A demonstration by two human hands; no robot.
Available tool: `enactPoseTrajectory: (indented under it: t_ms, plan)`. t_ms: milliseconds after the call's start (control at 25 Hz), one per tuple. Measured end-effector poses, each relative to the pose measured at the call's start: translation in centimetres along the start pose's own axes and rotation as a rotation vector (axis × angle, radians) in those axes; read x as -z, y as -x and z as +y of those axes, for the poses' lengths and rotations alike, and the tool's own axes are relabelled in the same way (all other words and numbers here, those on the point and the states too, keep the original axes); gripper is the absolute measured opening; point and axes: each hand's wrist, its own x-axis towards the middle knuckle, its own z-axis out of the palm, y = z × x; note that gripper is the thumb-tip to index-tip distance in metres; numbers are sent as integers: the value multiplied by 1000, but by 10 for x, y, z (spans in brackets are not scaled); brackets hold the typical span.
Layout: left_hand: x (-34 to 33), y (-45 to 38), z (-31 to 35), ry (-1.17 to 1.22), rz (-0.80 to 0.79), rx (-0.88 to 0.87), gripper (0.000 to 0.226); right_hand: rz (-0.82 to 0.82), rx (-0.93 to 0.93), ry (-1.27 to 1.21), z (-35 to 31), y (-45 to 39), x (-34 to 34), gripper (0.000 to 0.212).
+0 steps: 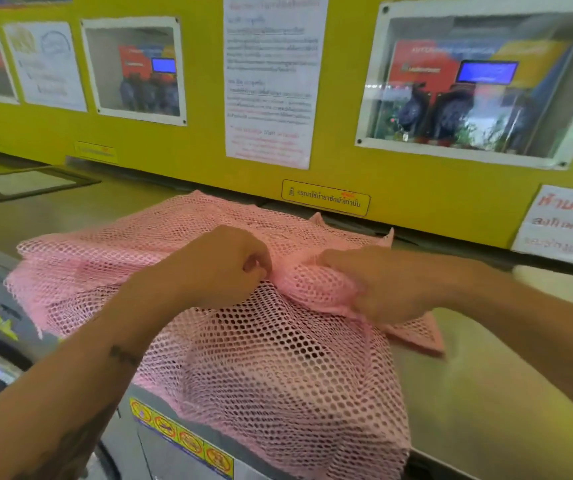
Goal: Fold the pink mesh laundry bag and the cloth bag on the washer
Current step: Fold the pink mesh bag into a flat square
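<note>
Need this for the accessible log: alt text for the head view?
Two bare hands bunch a pink mesh laundry bag spread on a washer top: the left hand pinches the mesh, the right hand grips a gathered fold. Part of the bag hangs over the front edge; behind, a yellow wall carries notices.

— Where can my fingers go from here?

— To the right of my right hand (378, 289) the washer top (479, 368) lies bare and flat, open toward me.

— And ahead?

— Just past my knuckles the yellow wall (191, 147) stands upright, with paper notices (271, 81) and framed windows (479, 84) on it; no way through.

— Left?

— Beyond my left hand (222, 268) the mesh bag (278, 368) covers the top, then more bare surface further left.

— Below?

— Under my wrists the bag drapes over the front edge, across the warning stickers (181, 438).
</note>
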Motion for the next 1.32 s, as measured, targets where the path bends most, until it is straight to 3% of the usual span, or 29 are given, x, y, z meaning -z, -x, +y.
enactPoseTrajectory:
  t_ms: [120,240,280,400,480,600,720,880,960,1080,1240,1320]
  plan:
    - [-2,4,16,21,47,-18,43,371,-14,-371,22,-3,11,35]
    - [-2,7,39,107,63,11,71,696,-145,-971,39,-8,22,28]
    - [-4,6,48,142,45,36,75,743,-185,-988,43,-10,21,25]
    - [-18,3,72,196,-68,53,61,673,-212,-424,56,-9,4,23]
    - [-28,1,82,144,-167,2,44,584,-234,-234,65,-8,-5,26]
    - [-34,-3,80,71,-169,-82,17,420,-166,-372,68,-2,-7,31]
    - [-21,-3,72,205,-73,-88,29,274,-45,-568,66,6,-4,35]
    - [8,3,66,300,98,-108,17,248,-89,-125,69,-6,-12,13]
    - [18,8,62,317,150,-107,15,249,-163,-87,75,-17,-19,16]
    - [26,19,59,276,-5,-71,16,392,-238,-16,81,-27,-16,18]
    - [41,32,64,303,-141,-138,17,878,-379,100,105,-40,20,14]
    - [49,38,68,357,-338,-185,19,809,-507,105,117,-45,35,24]
